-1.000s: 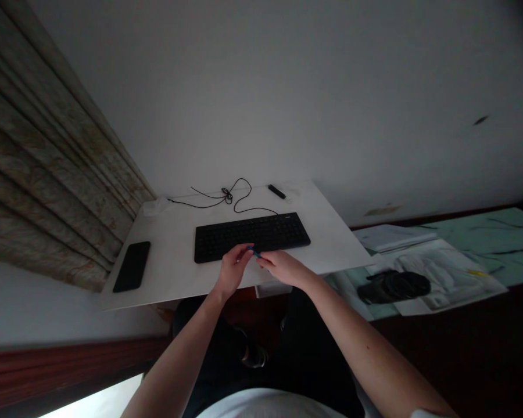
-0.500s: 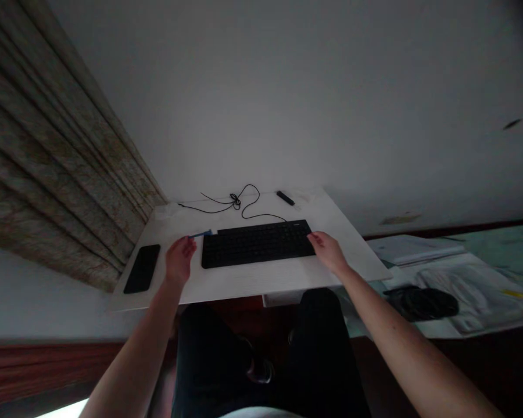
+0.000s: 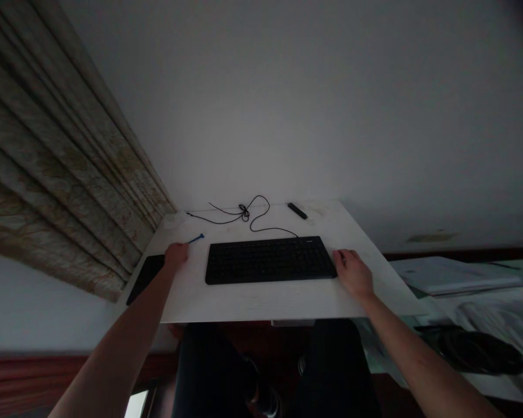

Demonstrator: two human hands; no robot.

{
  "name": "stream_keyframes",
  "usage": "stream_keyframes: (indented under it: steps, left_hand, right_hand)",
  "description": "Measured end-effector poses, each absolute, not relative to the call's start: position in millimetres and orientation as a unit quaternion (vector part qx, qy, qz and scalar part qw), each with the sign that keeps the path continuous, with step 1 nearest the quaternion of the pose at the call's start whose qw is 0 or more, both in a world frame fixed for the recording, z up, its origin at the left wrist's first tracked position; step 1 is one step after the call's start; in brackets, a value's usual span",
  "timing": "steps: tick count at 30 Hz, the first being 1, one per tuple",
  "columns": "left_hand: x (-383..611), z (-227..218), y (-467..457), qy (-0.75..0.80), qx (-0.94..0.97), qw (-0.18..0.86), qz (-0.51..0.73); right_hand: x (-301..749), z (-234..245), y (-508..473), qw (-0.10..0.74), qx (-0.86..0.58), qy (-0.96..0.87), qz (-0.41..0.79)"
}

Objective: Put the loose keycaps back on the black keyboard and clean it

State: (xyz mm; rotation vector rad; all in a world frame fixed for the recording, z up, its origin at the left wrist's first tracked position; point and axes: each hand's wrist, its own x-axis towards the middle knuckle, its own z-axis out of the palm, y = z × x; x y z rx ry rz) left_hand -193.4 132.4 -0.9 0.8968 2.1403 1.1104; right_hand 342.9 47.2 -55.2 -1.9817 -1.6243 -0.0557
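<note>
A black keyboard point(image 3: 270, 261) lies flat on the white table point(image 3: 253, 302), its cable running off the back. My left hand point(image 3: 176, 254) is left of it, fingers closed on a small blue brush-like tool point(image 3: 196, 238) with a thin handle and a wider head. That head points right, away from the keyboard's surface. At the keyboard's right end is my right hand point(image 3: 353, 273), its fingers curled against the edge; the exact grip is partly hidden. Under the left wrist, partly covered, lies a flat black phone-like slab point(image 3: 146, 277).
The black cable point(image 3: 244, 212) lies knotted near the wall. A small black stick-shaped object point(image 3: 297, 210) sits at the back right. Patterned curtains point(image 3: 61, 145) hang on the left. Right of the table, a lower surface holds papers point(image 3: 457, 276) and a black item point(image 3: 483, 351).
My left hand has drawn back left with the blue tool, away from the keyboard's corner. My right hand stays by the keyboard's right end, its fingers more curled. The view has shifted slightly.
</note>
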Motion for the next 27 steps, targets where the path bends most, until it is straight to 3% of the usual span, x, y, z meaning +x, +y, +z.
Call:
stream_keyframes:
  steps: [5,9,14,20,27]
  left_hand:
    - [-207,10,156,0.826,0.449,0.157,0.303]
    - [-213,9,185,0.793,0.577,0.044,0.188]
    - [-222,2,216,0.783,0.612,0.001,0.113]
    - [-227,9,222,0.807,0.577,0.016,0.127]
    - [-187,36,207,0.766,0.581,-0.031,0.275]
  right_hand:
    - [343,-55,50,0.229,-0.743,-0.628,-0.023]
    - [344,-54,50,0.233,-0.75,-0.619,-0.011]
    - [344,-52,51,0.253,-0.755,-0.605,0.009]
    - [344,-50,52,0.256,-0.763,-0.594,0.023]
    - [343,-49,52,0.264,-0.767,-0.585,0.026]
